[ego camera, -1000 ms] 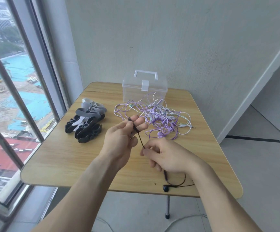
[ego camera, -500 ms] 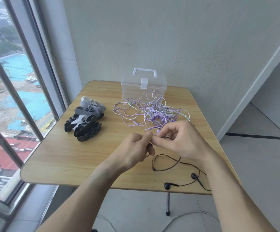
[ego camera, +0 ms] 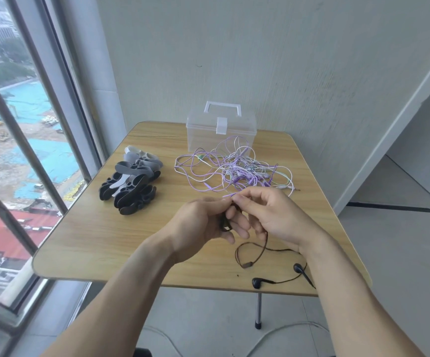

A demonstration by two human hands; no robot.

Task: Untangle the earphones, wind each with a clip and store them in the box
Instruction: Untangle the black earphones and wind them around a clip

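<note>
Pinching the black earphone cord [ego camera: 253, 256] between them, the fingers [ego camera: 237, 200] of the left hand [ego camera: 203, 222] and right hand [ego camera: 273, 215] meet above the bench [ego camera: 85, 240]; its two buds lie by the near edge. Beyond, tangled purple earphones [ego camera: 234, 171] touch the closed clear box [ego camera: 221, 130], contents unclear. Clips [ego camera: 131, 181] are piled near the left edge.

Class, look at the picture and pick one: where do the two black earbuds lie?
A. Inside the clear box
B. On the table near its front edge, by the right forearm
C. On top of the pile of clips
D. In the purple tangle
B: the black earbuds lie on the table near its front edge beside the right forearm, apart from the shut clear box.
</note>
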